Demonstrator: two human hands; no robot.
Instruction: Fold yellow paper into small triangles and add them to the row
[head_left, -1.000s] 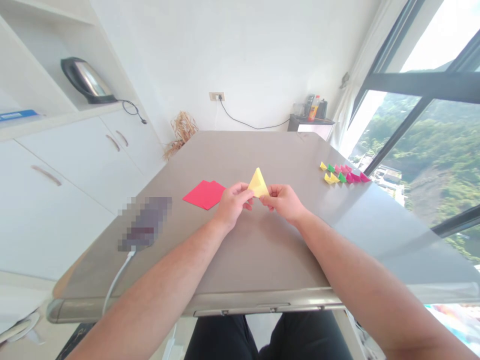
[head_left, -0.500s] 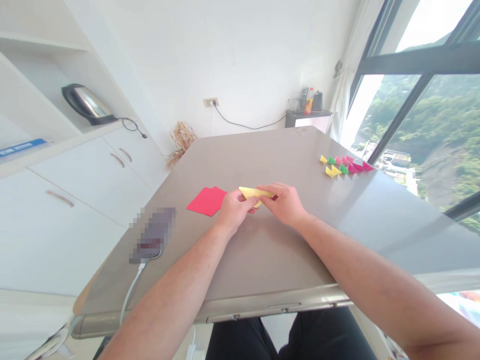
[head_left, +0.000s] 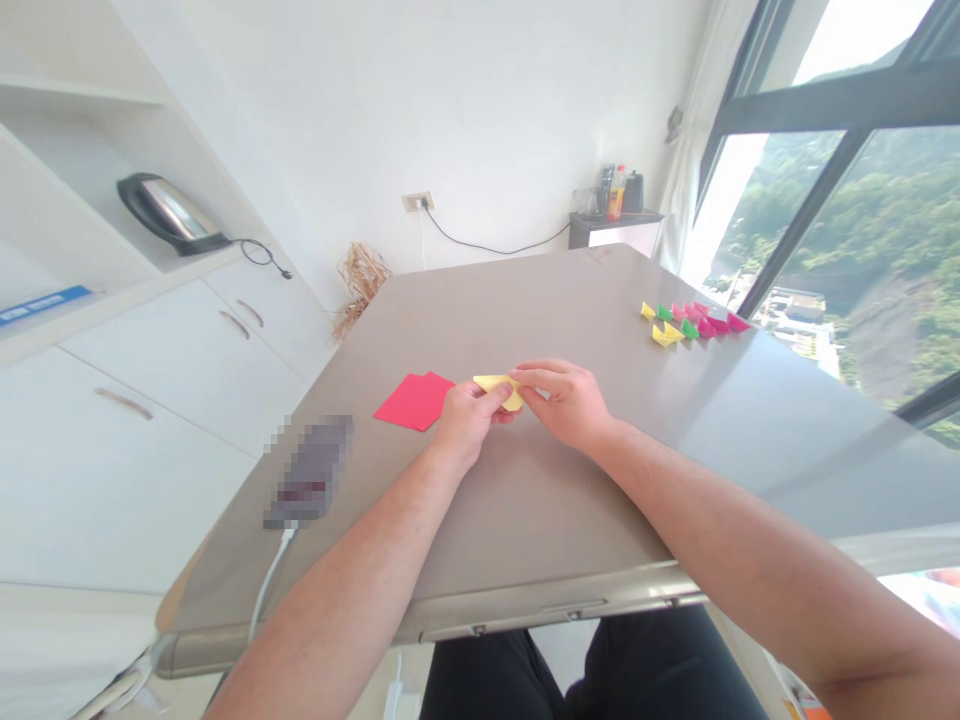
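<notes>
A small piece of folded yellow paper is held just above the table, between my two hands. My left hand pinches it, thumb on top and fingers underneath. My right hand grips the paper's right end between thumb and fingertips, which partly cover it. Just left of my left hand lie overlapping red paper sheets. Toward the right side of the table stand several small folded paper boats in two rows, among them a yellow one, a green one and a magenta one.
A blurred-out phone-like object with a white cable lies on the grey table at left. A kettle sits on a shelf. Bottles stand on a small cabinet behind the table. A window is at right.
The yellow paper's right end, which stuck out under my right fingers, now looks shorter and folded in. My right fingers have straightened a little. The view has shifted slightly.
</notes>
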